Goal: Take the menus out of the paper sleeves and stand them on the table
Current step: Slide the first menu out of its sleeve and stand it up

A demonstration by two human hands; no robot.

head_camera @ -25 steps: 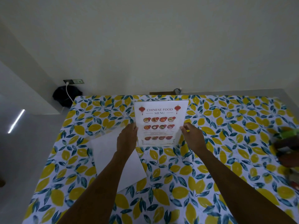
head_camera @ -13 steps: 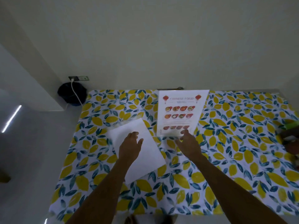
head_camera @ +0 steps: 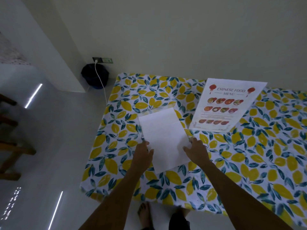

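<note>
Lemon-print tablecloth [head_camera: 166, 183] carries a plain white paper sleeve [head_camera: 163, 138] at frame centre, long axis running away from the person, flanked by open left hand [head_camera: 142, 155] and open right hand [head_camera: 196, 151], printed Chinese-food menu [head_camera: 227, 105] standing upper right.

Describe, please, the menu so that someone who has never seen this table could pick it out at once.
Find the table with the lemon-print cloth pushed against the pale wall. At its far edge, a printed menu stands leaning back toward that wall. Unlike the plain white sleeve lying flat nearer the hands, it shows red lanterns, the words CHINESE FOOD MENU and rows of small dish pictures.
</note>
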